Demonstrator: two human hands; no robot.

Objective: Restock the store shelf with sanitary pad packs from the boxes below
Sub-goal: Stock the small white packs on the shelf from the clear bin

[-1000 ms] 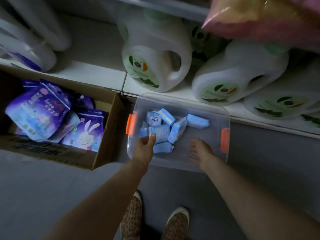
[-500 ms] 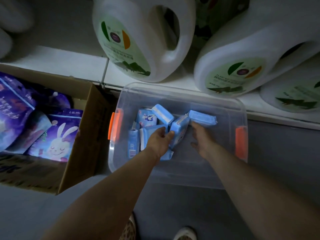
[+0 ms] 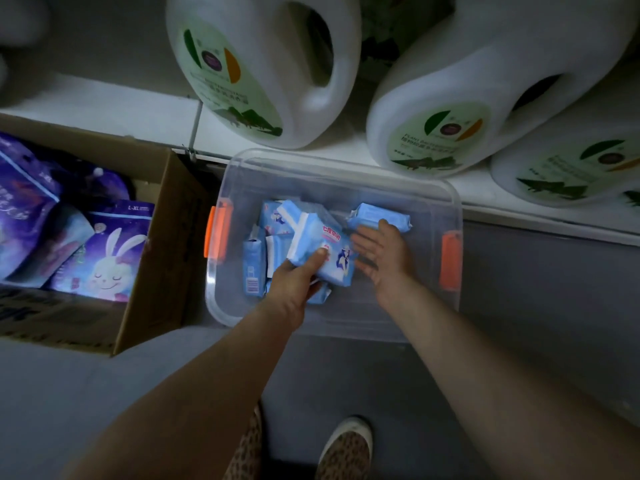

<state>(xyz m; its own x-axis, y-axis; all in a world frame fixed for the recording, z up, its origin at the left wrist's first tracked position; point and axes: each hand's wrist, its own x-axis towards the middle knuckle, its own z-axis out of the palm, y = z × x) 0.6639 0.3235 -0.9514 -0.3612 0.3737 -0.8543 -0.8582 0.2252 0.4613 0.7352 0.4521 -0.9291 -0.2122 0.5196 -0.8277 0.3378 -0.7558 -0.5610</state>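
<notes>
Now, at the far left, a cardboard box (image 3: 152, 258) of purple packs (image 3: 114, 251) is left untouched on the floor. Beside its right wall stands a clear bin (image 3: 346, 174) with orange latches, pushed against the front edge of the shelf (image 3: 104, 109), on which white jugs (image 3: 263, 67) are lying. Near the bin's left wall several blue pad packs (image 3: 254, 268) are still piled. One blue pack (image 3: 322, 247), loose among the others half a second ago, is now gripped by the left hand (image 3: 294, 278), thumb on its printed face and fingers curled beneath, and is tilted up off the pile. To its right, the right hand (image 3: 384, 254) is held flat with fingers straight and slightly spread, its fingertips touching another pack (image 3: 379, 216) by the bin's back wall; nothing is pinched there. A first pack has thus been secured, and a second is probably to be gathered before anything is carried up to the shelf.
</notes>
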